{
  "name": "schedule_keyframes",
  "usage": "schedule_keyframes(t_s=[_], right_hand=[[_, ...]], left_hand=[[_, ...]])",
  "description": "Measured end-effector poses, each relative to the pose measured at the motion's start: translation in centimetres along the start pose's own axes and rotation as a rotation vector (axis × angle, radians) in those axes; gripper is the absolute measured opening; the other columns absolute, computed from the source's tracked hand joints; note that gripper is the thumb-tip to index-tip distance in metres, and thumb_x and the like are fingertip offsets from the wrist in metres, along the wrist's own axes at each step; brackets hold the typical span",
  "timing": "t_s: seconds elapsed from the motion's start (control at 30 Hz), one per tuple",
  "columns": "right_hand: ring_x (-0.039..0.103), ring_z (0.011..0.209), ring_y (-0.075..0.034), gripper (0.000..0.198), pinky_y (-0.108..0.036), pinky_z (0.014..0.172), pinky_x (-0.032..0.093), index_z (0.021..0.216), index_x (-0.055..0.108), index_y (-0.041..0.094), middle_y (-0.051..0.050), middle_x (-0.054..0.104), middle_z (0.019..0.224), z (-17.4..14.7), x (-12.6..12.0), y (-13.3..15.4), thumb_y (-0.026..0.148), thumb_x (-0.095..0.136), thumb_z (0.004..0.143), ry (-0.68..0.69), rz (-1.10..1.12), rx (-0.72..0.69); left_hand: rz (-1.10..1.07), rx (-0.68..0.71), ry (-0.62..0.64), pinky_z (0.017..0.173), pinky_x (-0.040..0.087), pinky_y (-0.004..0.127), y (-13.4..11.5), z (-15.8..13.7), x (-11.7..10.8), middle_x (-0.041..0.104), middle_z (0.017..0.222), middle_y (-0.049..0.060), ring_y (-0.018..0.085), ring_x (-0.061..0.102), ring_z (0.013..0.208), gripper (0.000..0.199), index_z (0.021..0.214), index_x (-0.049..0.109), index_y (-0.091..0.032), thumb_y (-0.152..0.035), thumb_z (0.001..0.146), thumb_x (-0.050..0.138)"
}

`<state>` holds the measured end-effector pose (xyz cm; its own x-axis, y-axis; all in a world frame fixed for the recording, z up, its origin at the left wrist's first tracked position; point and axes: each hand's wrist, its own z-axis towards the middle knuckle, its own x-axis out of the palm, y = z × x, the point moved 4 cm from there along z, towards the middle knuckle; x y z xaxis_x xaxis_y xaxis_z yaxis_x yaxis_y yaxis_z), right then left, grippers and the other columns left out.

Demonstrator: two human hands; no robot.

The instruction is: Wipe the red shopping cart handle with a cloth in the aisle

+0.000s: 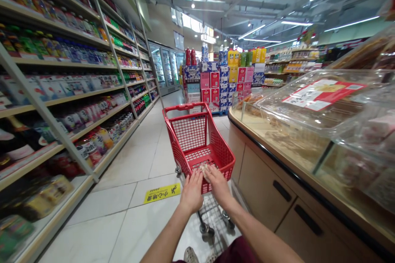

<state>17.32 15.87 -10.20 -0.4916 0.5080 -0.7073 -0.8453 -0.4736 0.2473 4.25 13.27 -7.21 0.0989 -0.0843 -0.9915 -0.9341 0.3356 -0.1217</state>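
A red plastic shopping cart (226, 148) stands in the aisle before me, its handle at the far end. My left hand (193, 191) is over the cart's near edge, palm down, with its fingers stretched forward. Beside it, my right hand (218, 185) has its fingers bent around a small pale, lumpy thing (204, 168), too small to name. The fingertips of both hands are close together. No goods show on the basket's red floor. Whether either palm rests on the rim is hidden by the hands.
Shelves of bottles and packs (61, 63) line the left side. A display counter (262, 164) with clear food boxes (296, 102) runs close along the right. Stacked drink cartons (215, 86) stand ahead. A yellow floor sign (162, 193) lies left of the cart.
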Motion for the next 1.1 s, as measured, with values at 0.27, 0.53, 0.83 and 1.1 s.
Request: schedule_keyframes(t_s=[0.27, 0.53, 0.83, 1.1], right_hand=[[0.050, 0.101, -0.017, 0.028, -0.033, 0.084, 0.043, 0.103, 0.061, 0.023, -0.008, 0.054, 0.117, -1.7, -1.5, 1.8, 0.014, 0.043, 0.083, -0.033, 0.044, -0.101], [0.052, 0.088, -0.017, 0.031, -0.026, 0.076, 0.043, 0.097, 0.063, 0.023, -0.005, 0.059, 0.097, -4.8, -1.6, 1.2, 0.006, 0.044, 0.079, 0.101, 0.033, 0.056], [0.052, 0.081, -0.017, 0.022, -0.024, 0.069, 0.043, 0.086, 0.065, 0.021, -0.005, 0.060, 0.092, -5.2, 0.8, 2.5, 0.009, 0.048, 0.077, 0.136, 0.056, -0.053], [0.050, 0.094, -0.019, 0.029, -0.029, 0.080, 0.041, 0.098, 0.062, 0.022, -0.007, 0.057, 0.102, -4.5, -3.1, -2.1, 0.012, 0.044, 0.078, -0.051, 0.078, 0.099]], left_hand=[[-0.019, -0.026, -0.004, 0.108, 0.010, 0.038, 0.8, -0.3, -0.2, 0.013, 0.144, 0.005, 0.017, 0.003, 0.132, 0.077, 0.133, 0.022, -0.010, -0.012, 0.058, 0.039], [-0.026, -0.039, 0.021, 0.108, 0.009, 0.038, 0.8, -0.5, -0.3, 0.012, 0.145, 0.003, 0.017, 0.003, 0.133, 0.079, 0.134, 0.021, -0.012, -0.011, 0.057, 0.039], [0.043, -0.056, 0.068, 0.108, 0.007, 0.043, 0.9, -0.7, -0.2, 0.011, 0.145, 0.003, 0.016, 0.001, 0.133, 0.078, 0.134, 0.017, -0.013, -0.013, 0.059, 0.039], [0.075, -0.133, 0.004, 0.105, 0.010, 0.051, 0.7, -0.3, -0.7, 0.024, 0.141, 0.008, 0.019, 0.013, 0.132, 0.069, 0.130, 0.028, -0.012, -0.011, 0.062, 0.038]])
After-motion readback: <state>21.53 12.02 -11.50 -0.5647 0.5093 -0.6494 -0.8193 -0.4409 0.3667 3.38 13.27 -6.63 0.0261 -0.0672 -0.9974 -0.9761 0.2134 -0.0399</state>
